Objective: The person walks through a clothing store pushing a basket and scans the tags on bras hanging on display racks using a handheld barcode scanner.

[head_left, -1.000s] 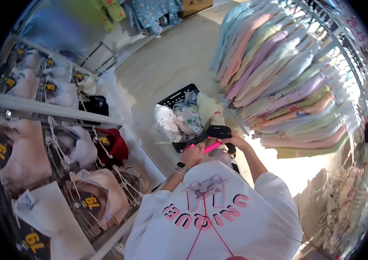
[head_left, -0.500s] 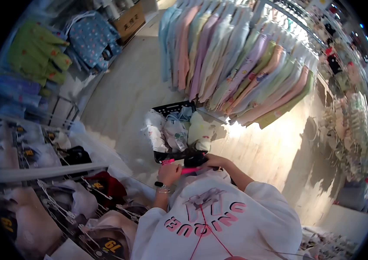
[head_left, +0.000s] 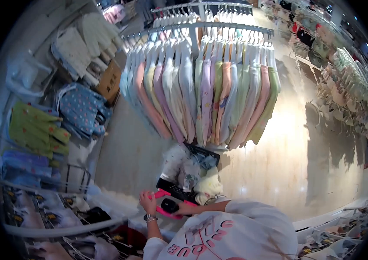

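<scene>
A black plastic shopping basket [head_left: 176,190] with a pink handle [head_left: 166,212] is in front of my body, low in the view. Folded white, pale blue and pale yellow clothes [head_left: 188,169] fill it. My left hand [head_left: 148,201] is closed round the left part of the pink handle. At the near side of the basket my right hand [head_left: 185,209] holds a small rounded black object [head_left: 169,205], whose kind I cannot make out. Its fingers are partly hidden by that object and are close to the handle.
A rack of pastel garments [head_left: 210,91] stands just beyond the basket. At left are a green garment [head_left: 36,130], a blue patterned garment [head_left: 82,108] and a cardboard box [head_left: 109,82]. Bras on hangers [head_left: 88,247] lie near my left arm. Light wooden floor [head_left: 262,177] extends to the right.
The view has tilted upward, showing more of the rack. My left hand has shifted along the pink handle, away from my right hand. The basket now appears lower and turned.
</scene>
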A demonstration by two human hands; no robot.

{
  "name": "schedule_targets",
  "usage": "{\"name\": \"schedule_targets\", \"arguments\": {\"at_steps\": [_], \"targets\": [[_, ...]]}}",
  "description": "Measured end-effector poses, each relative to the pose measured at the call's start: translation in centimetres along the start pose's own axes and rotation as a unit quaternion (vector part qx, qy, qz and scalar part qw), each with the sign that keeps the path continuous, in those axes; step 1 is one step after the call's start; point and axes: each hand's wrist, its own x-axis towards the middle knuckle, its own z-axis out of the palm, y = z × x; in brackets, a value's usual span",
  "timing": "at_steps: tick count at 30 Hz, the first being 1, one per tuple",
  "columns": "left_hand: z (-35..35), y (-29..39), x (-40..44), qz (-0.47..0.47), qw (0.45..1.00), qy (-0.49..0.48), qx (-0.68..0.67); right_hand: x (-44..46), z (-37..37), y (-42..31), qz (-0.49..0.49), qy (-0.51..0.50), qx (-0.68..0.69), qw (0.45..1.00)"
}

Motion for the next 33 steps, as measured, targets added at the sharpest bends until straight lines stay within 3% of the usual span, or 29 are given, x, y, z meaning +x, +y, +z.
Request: {"name": "schedule_targets", "arguments": {"at_steps": [1,4,8,10,11,12,14,17,20,22,23,27,33], "targets": [[1.7,-1.2,0.7,-0.070,0.997,0.001,-0.039,-0.2,-0.2,-0.6,-0.013,0.012,0.031,0.999],[3.4,-2.0,3.8,-0.088,0.991,-0.082,-0.062,1.1,0.2,-0.4,-0.082,0.054,0.104,0.990],[5.1,-0.2,6.6,-0.101,0.984,-0.111,-0.092,4.7,-0.3,2.4,-0.132,0.123,0.137,0.974],[6.2,1.2,7.5,-0.014,0.988,-0.140,-0.063,2.9,-1.6,0.5,-0.159,0.145,0.201,0.956],[5.9,2.5,8.1,0.036,0.990,-0.132,-0.040,0.5,-3.3,-2.0,-0.078,0.091,0.190,0.974],[5.8,3.8,8.6,0.084,0.989,-0.123,-0.015,2.1,-3.2,-0.8,-0.083,0.123,0.186,0.971],[7.2,4.6,10.0,0.098,0.986,-0.122,-0.062,0.0,-4.6,-3.3,-0.029,0.156,0.144,0.977],[9.2,6.6,12.1,0.127,0.976,-0.148,-0.094,3.7,-4.4,-0.4,-0.022,0.230,0.287,0.930],[10.3,9.1,13.4,0.158,0.966,-0.153,-0.132,1.7,-6.6,-3.8,-0.007,0.366,0.199,0.909],[10.9,11.4,13.8,0.165,0.959,-0.158,-0.167,1.7,-7.0,-4.5,0.020,0.520,0.116,0.846],[11.0,12.5,14.2,0.167,0.955,-0.163,-0.184,2.4,-7.2,-3.6,-0.008,0.571,0.147,0.808],[13.5,15.3,14.8,0.191,0.940,-0.185,-0.212,2.5,-7.9,-4.7,0.086,0.711,0.152,0.681],[15.5,19.6,15.2,0.246,0.932,-0.182,-0.193,1.7,-8.9,-6.3,0.058,0.805,0.190,0.559]]}}
